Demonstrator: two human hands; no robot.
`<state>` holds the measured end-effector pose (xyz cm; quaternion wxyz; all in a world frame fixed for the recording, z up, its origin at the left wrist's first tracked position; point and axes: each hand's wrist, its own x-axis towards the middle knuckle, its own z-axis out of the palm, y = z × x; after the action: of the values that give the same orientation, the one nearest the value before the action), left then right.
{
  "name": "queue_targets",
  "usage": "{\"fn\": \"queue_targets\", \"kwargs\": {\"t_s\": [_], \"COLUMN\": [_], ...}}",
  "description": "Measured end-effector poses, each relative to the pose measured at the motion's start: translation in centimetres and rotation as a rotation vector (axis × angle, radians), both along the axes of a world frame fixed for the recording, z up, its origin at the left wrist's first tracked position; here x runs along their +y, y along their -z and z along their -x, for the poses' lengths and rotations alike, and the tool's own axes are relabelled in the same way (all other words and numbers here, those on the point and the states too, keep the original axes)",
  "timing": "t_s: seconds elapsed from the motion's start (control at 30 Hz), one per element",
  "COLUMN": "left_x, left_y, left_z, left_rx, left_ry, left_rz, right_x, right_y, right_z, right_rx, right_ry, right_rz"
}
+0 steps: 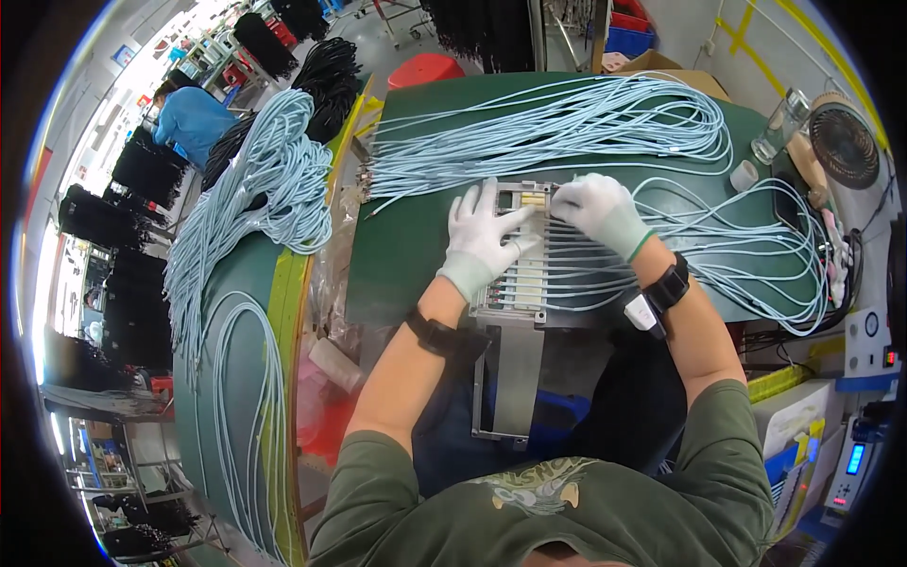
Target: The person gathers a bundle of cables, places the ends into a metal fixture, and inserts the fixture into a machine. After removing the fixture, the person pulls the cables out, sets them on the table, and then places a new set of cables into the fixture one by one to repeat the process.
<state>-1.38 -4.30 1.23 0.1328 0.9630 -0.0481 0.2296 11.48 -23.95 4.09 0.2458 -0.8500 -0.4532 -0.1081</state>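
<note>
A metal fixture (546, 300) with a row of slots lies on the green table, and several light-blue cables (605, 282) run out of it to the right. My left hand (477, 238), in a white glove, rests at the fixture's left side with fingers spread; thumb and index finger reach over the slots. At the fixture's upper right, my right hand (597, 213), also gloved, is closed, its fingertips pinched beside the top slots. A light-blue cable (673, 186) emerges by this hand and appears to be in its grip; the cable's end is hidden by the fingers.
A bundle of light-blue cables (567, 128) lies across the table's far side. More cables (274, 180) are heaped on the left table (222, 274). A glass jar (782, 123), white cup (744, 176) and small fan (844, 145) stand at right. A person (194, 123) sits far left.
</note>
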Motion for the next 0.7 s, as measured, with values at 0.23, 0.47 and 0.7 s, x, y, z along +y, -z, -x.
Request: {"fn": "queue_targets", "kwargs": {"t_s": [0.23, 0.47, 0.7], "left_x": [0.1, -0.2, 1.1], "left_y": [-0.2, -0.9, 0.3], "left_z": [-0.6, 0.1, -0.2], "left_rx": [0.235, 0.142, -0.163], "left_ry": [-0.012, 0.044, 0.110], "left_rz": [0.003, 0.186, 0.499], "right_x": [0.1, 0.7, 2.6], "right_y": [3.3, 1.3, -0.9], "right_z": [-3.1, -1.4, 3.9], "right_rx": [-0.222, -0.049, 0.016], "right_ry": [0.114, 0.130, -0.141], "right_rz": [-0.098, -0.147, -0.247]}}
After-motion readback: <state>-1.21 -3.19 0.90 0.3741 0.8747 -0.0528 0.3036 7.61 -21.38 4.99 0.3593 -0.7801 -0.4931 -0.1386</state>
